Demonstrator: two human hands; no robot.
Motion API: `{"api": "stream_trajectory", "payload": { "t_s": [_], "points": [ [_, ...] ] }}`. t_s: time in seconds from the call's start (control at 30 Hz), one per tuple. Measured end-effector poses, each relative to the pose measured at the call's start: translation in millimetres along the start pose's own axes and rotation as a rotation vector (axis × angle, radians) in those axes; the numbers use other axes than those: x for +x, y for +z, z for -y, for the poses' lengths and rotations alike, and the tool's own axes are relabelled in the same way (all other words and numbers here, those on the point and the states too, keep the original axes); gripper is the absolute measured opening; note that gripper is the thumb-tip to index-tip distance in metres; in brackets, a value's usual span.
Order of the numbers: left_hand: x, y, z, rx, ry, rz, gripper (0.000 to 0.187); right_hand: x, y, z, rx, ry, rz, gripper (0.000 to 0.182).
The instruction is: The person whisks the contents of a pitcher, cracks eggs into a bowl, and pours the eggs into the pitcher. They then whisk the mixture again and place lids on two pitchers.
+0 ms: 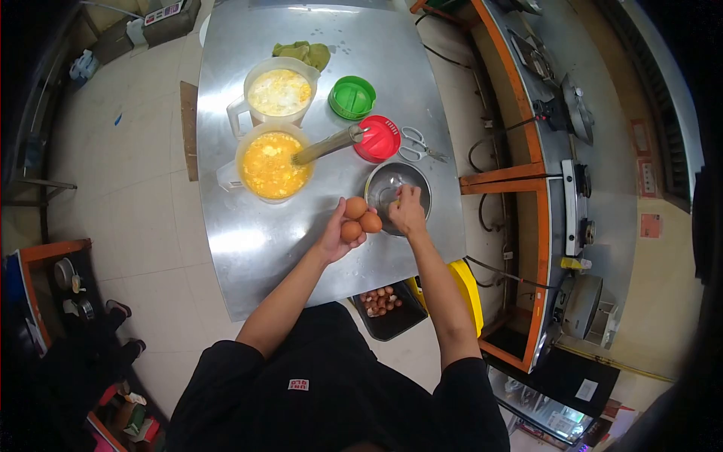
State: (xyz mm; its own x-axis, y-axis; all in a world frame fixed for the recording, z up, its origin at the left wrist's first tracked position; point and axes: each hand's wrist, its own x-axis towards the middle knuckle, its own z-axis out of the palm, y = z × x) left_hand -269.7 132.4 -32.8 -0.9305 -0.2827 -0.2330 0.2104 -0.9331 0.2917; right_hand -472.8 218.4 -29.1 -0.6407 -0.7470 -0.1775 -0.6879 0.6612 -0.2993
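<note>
Three brown eggs [356, 208] rest in my left hand [334, 237], its fingers curled around them. My right hand [407, 211] is over the metal bowl [424, 183], fingers drawn together. A bit of yellow shows by its fingertips, but what they hold is hidden. To the left stands a pitcher of beaten egg [263, 169] with a metal whisk [331, 143] leaning in it. Behind that is a second pitcher [279, 94], holding paler egg with whitish parts on top.
A red lidded container [378, 139], a green one [352, 98] and scissors [413, 143] lie beyond the bowl on the steel table [271, 290]. A green cloth [303, 54] is at the back. Below the near edge, a black bin [395, 325] holds eggshells. Stoves line the right.
</note>
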Motion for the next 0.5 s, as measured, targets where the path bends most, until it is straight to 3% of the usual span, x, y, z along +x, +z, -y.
{"api": "stream_trajectory", "payload": {
  "t_s": [0.3,0.5],
  "points": [
    [-5,-3,-3,0.007,0.015,-0.047,0.072,-16,-80,41,-0.1,-0.133,-0.17,0.066],
    [3,-1,3,-0.019,-0.014,-0.051,0.069,11,-12,-18,0.222,-0.124,-0.1,0.051]
  ]
}}
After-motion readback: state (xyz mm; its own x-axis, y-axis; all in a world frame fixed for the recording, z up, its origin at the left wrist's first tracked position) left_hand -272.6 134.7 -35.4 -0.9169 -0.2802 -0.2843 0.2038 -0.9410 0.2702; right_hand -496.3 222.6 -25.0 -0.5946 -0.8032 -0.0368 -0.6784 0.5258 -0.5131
